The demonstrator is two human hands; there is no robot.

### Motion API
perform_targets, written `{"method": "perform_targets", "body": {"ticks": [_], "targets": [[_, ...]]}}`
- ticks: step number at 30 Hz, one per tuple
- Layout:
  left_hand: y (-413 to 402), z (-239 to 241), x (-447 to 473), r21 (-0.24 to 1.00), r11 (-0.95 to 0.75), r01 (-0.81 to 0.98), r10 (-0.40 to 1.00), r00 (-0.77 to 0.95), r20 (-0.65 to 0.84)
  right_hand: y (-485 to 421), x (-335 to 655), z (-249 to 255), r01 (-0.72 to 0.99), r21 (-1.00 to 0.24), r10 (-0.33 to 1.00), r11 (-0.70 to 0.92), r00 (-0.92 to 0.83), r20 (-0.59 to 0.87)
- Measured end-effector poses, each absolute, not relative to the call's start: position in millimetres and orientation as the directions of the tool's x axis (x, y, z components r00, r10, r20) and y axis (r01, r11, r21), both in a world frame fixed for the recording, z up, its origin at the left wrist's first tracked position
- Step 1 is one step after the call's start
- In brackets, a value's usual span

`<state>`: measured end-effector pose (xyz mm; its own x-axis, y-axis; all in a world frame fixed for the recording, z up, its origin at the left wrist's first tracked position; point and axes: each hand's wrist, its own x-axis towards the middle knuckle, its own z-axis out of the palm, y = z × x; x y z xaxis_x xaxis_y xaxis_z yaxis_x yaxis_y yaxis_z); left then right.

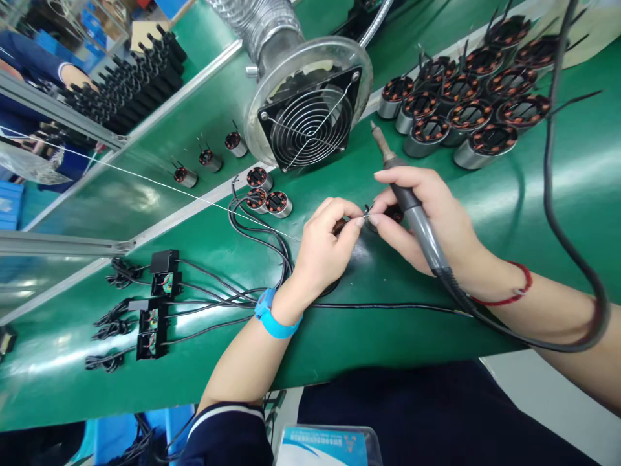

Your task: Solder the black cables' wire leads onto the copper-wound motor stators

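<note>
My right hand (pixel 436 223) is wrapped round a soldering iron (pixel 422 226), its bare tip pointing up and away. The thumb and index finger of my left hand (pixel 325 249) are pinched on a thin wire, and the right fingertips meet them there. Partly hidden behind the right fingers is a dark round part (pixel 394 212), apparently a motor stator. A fine white strand (pixel 194 194) runs from the upper left to my left hand. Black cables (pixel 276 243) pass beneath the left hand and wrist.
A round-mouthed fume extractor fan (pixel 310 129) stands ahead. Several motor stators (pixel 478 145) with copper windings crowd the back right, and a few more (pixel 279 204) sit left of the fan. Black boxes (pixel 152 327) with cables lie at left. Another person's hand (pixel 77 76) shows beyond the partition.
</note>
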<state>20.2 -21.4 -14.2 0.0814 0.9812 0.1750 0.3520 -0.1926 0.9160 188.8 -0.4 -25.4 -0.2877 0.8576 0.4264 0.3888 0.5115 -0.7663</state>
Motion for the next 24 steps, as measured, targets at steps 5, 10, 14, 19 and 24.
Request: {"method": "perform_targets", "body": {"ticks": [5,10,14,19,24], "targets": [[-20.9,-17.0,18.8,0.85,-0.286,0.441,0.957,0.086,0.277,-0.7,195.3,-22.5,0.452,-0.699,0.831,0.555,-0.341,0.439],[-19.8,-23.0,18.3,0.839,-0.3,0.453,0.949,0.055,0.31,2.6,198.8,-26.1,0.46,-0.648,0.792,0.607,-0.409,0.452],[-17.8,-26.3,16.2,0.788,-0.344,0.511,0.933,0.091,0.348,4.4,198.2,-29.9,0.428,-0.653,0.775,0.625,-0.437,0.456],[-17.3,-28.5,14.5,0.788,-0.331,0.519,0.938,0.092,0.334,2.8,201.0,-28.1,0.41,-0.64,0.755,0.65,-0.447,0.48],[-17.2,-29.7,15.2,0.812,-0.291,0.505,0.953,0.08,0.292,6.2,197.0,-31.8,0.418,-0.687,0.798,0.594,-0.417,0.436]]}}
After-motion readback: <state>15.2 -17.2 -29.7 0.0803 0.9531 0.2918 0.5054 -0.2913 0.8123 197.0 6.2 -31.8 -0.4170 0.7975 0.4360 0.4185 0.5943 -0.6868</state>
